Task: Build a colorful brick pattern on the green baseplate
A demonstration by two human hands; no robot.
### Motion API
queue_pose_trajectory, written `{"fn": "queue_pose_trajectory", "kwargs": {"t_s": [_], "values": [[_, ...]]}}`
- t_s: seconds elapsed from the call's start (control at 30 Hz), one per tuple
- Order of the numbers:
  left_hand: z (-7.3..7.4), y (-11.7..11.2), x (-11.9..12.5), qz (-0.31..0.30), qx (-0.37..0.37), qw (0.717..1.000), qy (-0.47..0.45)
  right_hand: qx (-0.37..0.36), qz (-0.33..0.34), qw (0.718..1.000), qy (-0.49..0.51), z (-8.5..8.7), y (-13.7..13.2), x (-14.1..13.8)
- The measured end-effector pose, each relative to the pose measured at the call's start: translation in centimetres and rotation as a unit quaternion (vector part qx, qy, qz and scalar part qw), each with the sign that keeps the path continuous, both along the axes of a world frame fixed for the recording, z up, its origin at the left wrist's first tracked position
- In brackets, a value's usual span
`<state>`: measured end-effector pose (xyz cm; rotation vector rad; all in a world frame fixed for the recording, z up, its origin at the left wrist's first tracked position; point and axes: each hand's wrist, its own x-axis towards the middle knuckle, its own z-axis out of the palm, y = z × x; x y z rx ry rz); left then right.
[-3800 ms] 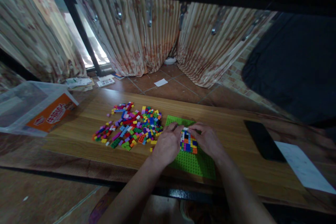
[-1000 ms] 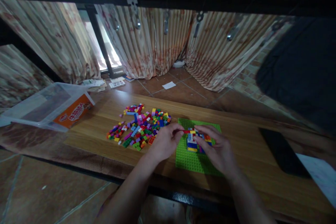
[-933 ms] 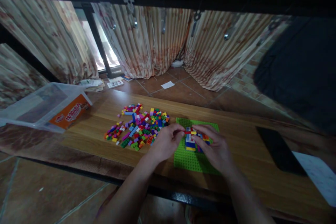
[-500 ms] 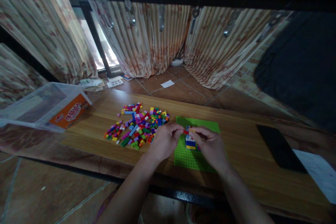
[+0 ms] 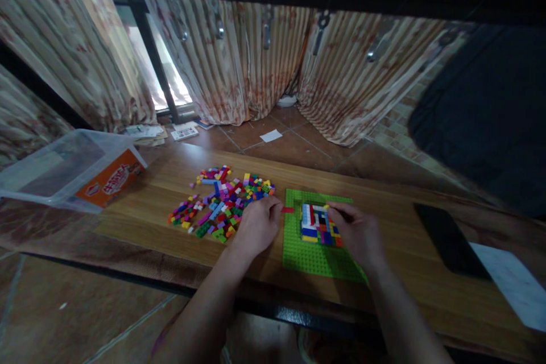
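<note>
My left hand (image 5: 261, 226) pinches a red brick (image 5: 288, 210) over the left edge of the green baseplate (image 5: 298, 261). My right hand (image 5: 360, 233) seems to pinch a yellow brick (image 5: 326, 206) by the brick build (image 5: 309, 234) on that plate. Uneven pressure could pop bricks loose; a slack grip could drop the red one. The clear plastic bin (image 5: 85, 170) shows something pale, unclear what.
</note>
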<state>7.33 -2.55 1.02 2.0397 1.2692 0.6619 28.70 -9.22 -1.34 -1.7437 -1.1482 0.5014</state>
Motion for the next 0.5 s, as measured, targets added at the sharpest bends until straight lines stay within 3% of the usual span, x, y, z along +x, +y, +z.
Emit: {"fn": "queue_pose_trajectory", "kwargs": {"t_s": [0.23,0.5], "values": [[-0.8,0.1,0.8,-0.047,-0.068,0.996,-0.029,-0.056,0.001,0.983,-0.176,0.5,0.0,-2.1],[-1.2,-0.2,0.7,-0.126,-0.155,0.978,-0.062,-0.031,0.021,0.978,-0.203,0.0,0.4,-2.5]]}}
